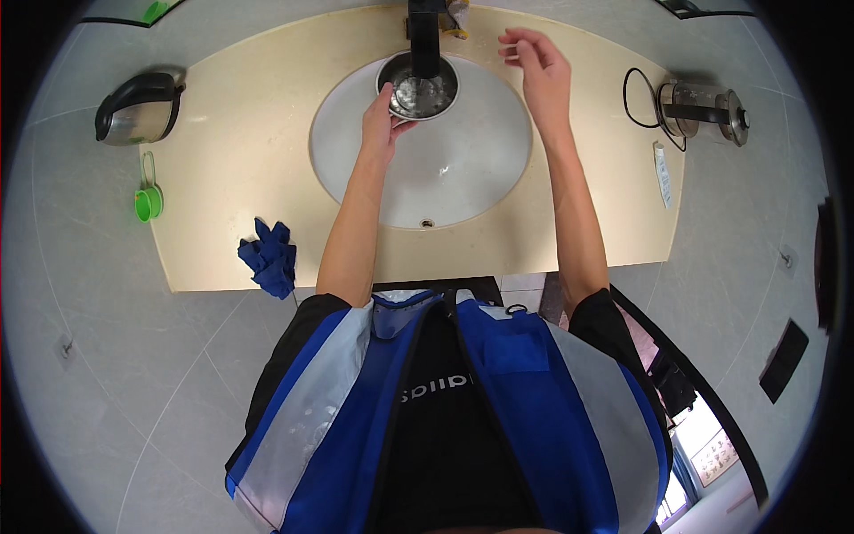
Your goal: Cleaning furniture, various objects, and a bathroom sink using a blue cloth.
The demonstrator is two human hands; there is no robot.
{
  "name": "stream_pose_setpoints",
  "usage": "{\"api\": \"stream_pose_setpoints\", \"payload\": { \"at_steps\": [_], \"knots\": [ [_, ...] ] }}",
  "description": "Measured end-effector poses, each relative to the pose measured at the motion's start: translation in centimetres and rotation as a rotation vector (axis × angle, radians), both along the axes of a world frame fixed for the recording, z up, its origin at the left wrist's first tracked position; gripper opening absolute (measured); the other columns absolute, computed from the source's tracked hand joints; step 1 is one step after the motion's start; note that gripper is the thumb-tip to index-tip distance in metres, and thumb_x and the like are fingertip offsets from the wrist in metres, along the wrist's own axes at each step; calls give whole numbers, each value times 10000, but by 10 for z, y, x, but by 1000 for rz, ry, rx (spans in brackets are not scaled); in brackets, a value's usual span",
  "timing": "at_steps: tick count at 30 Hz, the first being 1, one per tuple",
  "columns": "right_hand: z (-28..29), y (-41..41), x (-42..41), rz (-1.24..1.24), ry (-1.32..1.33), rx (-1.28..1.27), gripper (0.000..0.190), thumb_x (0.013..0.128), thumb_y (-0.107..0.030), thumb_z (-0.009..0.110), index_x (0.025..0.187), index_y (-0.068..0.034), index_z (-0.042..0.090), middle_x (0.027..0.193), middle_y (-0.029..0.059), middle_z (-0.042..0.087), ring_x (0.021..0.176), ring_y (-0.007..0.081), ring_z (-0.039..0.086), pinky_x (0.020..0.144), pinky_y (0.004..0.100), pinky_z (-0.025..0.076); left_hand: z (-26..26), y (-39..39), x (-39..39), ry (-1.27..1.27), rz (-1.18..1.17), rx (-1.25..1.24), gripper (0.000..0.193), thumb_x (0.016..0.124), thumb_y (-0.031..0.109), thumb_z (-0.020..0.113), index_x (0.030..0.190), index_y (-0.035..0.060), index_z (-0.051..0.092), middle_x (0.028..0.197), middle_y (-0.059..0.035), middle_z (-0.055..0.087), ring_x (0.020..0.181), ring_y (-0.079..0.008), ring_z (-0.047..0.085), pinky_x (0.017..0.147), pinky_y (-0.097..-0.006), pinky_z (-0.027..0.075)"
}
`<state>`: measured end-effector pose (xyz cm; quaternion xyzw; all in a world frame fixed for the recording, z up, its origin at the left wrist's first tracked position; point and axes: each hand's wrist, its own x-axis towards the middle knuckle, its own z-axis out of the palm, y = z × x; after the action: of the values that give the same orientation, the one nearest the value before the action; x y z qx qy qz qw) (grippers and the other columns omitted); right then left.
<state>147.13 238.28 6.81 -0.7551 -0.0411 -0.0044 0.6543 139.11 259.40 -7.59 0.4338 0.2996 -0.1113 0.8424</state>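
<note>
My left hand (381, 127) grips the near left rim of a round metal bowl (407, 107), thumb on the inner side and fingers underneath. The bowl is beneath the spout of a black faucet (424, 40), over the back of a white oval sink basin (427, 180). Rippling water (427, 97) shows inside the bowl. Off to the right, my right hand (539, 63) hovers above the counter behind the basin's right edge. Its fingers are loosely curled and apart, with nothing in them.
On the cream countertop (233, 153), an electric kettle (140, 113) and a green cup with a handle (148, 200) stand left. A crumpled blue cloth (270, 257) lies at the front edge. To the right are a glass pot (700, 113), its black cord (627, 100) and a white tube (662, 175).
</note>
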Motion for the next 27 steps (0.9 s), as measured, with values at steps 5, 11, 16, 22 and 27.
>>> {"api": "stream_pose_setpoints", "payload": {
  "at_steps": [5,11,16,22,27],
  "knots": [
    [37,13,-4,31,-121,109,233,956,-92,476,1055,43,638,941,64,685,832,124,623,789,266,504,4,7,-10,29,-55,-25,442,977,434,521,1199,53,563,1025,-60,679,931,-183,660,809,-379,557],
    [54,37,18,50,-253,-204,257,956,-66,467,1141,15,627,1136,109,665,982,195,645,844,308,519,-2,-8,-15,65,-54,47,448,961,446,544,1168,50,579,1001,-61,672,829,-178,665,725,-357,573],
    [44,64,46,214,-562,-525,391,948,-116,487,1321,1,504,1352,186,526,1225,313,521,1033,379,413,-2,-14,-20,40,13,93,492,921,468,604,1131,23,596,964,-64,679,768,-153,672,641,-321,584],
    [-16,77,36,318,-790,-760,478,948,-245,512,1294,85,487,1335,260,504,1289,399,440,1100,429,335,-7,-12,-23,21,87,-1,455,935,431,587,1132,22,587,956,-65,674,767,-164,671,661,-306,580],
    [-54,52,-25,62,-29,-327,547,992,-407,482,1375,-17,477,1375,190,508,1268,279,483,1010,360,402,-23,11,-52,45,88,38,454,933,409,591,1145,8,558,984,-82,665,824,-185,681,712,-322,586]
  ]
}}
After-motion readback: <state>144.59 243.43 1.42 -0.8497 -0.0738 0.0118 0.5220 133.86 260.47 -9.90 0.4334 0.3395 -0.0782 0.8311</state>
